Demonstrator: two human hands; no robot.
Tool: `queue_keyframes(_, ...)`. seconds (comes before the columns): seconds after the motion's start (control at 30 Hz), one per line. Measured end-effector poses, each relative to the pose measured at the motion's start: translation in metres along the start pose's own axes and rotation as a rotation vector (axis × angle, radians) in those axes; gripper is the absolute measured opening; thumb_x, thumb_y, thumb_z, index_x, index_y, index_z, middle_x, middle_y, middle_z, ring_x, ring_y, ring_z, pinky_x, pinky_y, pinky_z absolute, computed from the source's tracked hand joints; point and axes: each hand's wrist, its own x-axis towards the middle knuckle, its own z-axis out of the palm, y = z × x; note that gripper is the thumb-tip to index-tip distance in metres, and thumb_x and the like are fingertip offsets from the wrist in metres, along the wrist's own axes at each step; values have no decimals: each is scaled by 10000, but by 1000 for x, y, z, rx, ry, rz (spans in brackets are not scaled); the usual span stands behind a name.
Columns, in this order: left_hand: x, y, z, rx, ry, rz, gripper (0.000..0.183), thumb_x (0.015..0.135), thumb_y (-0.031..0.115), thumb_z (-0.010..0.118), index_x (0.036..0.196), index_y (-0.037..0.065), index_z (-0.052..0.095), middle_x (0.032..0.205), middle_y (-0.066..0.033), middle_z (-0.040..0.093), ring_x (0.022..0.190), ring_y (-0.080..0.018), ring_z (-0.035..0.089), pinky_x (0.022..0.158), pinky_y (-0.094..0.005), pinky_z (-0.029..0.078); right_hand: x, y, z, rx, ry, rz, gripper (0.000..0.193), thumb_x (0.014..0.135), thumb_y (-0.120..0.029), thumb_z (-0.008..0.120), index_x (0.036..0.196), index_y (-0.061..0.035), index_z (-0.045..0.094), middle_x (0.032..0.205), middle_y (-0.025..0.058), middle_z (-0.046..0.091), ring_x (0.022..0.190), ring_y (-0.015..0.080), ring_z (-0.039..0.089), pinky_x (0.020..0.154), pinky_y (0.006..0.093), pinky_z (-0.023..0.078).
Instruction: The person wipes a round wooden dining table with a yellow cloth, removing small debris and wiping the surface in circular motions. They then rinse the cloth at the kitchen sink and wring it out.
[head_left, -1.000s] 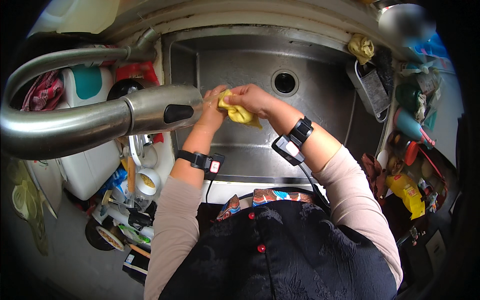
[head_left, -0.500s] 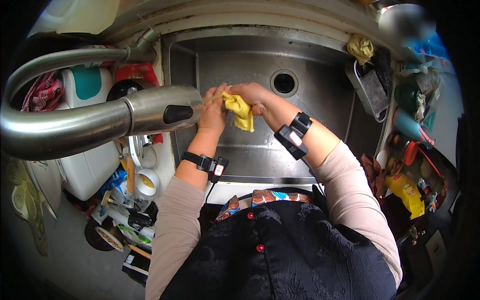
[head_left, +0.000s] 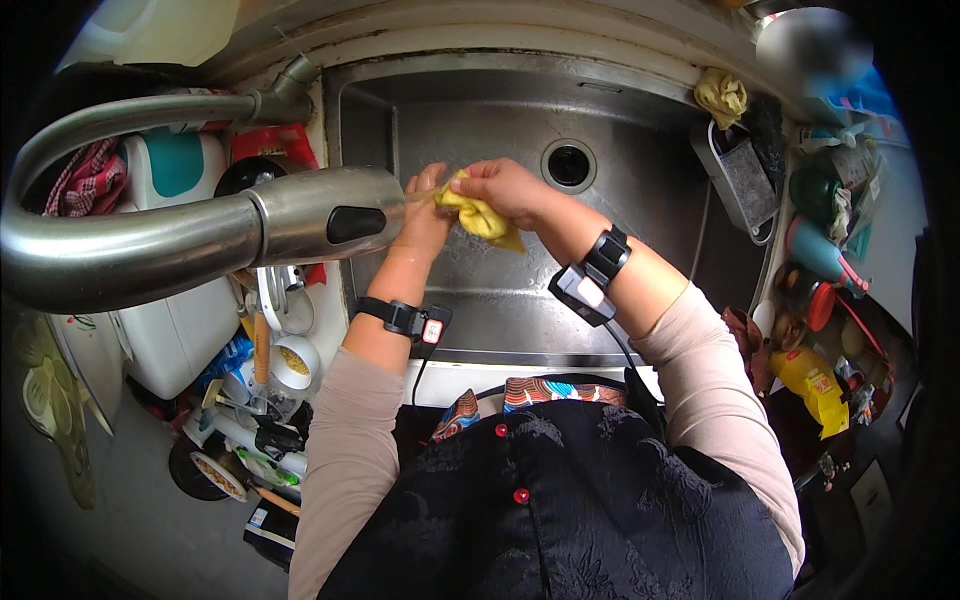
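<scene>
A crumpled yellow cloth (head_left: 484,222) is pinched in my right hand (head_left: 508,190), its loose corner hanging over the sink. Beside it, my left hand (head_left: 424,222) is held under the spout of the metal faucet (head_left: 300,220), fingers stretched out. The cloth's left end touches that hand near the thumb side; whether the thumb bears on it I cannot make out. The faucet head hides part of the left hand. Water seems to run at the spout. Both hands are above the stainless steel sink (head_left: 540,325).
The round drain (head_left: 568,166) lies beyond my right hand. A grey metal caddy (head_left: 737,185) hangs at the sink's right wall, with another yellow cloth (head_left: 721,97) behind it. Left of the sink are a white bin-like container (head_left: 175,345), a white cup (head_left: 293,364) and utensils. A yellow packet (head_left: 812,390) lies right.
My right hand has shifted slightly, now gripping the cloth with fingers and thumb from above. The cloth has swung and bunched toward the left hand, whose fingers have straightened.
</scene>
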Motion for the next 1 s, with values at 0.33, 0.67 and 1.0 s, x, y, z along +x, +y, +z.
queue_keyframes(0.33, 11, -3, -14, -126, -263, -64, 670, 689, 163, 786, 1291, 148, 491, 1222, -79, 593, 1109, -295, 590, 902, -361, 486, -2, 12, -11, -335, -129, -263, 243, 882, -210, 666, 983, 10, 684, 843, 83, 684, 719, 157, 631, 657, 309, 519)
queue_keyframes(0.67, -3, 2, -1, 86, 65, -13, 691, 682, 105, 762, 1310, 193, 487, 1284, -75, 534, 1113, -321, 573, 910, -397, 486, 5, -14, 7, 248, 40, 158, 214, 902, -207, 658, 975, -5, 669, 872, 68, 681, 731, 161, 646, 648, 312, 528)
queue_keyframes(1.0, 1, -4, -24, -767, -342, -115, 746, 655, 41, 783, 1338, 68, 484, 1379, -112, 471, 1241, -250, 495, 1034, -341, 396, -4, -2, -9, -506, -186, -273, 234, 878, -237, 661, 969, -24, 696, 816, 58, 683, 740, 131, 611, 687, 312, 506)
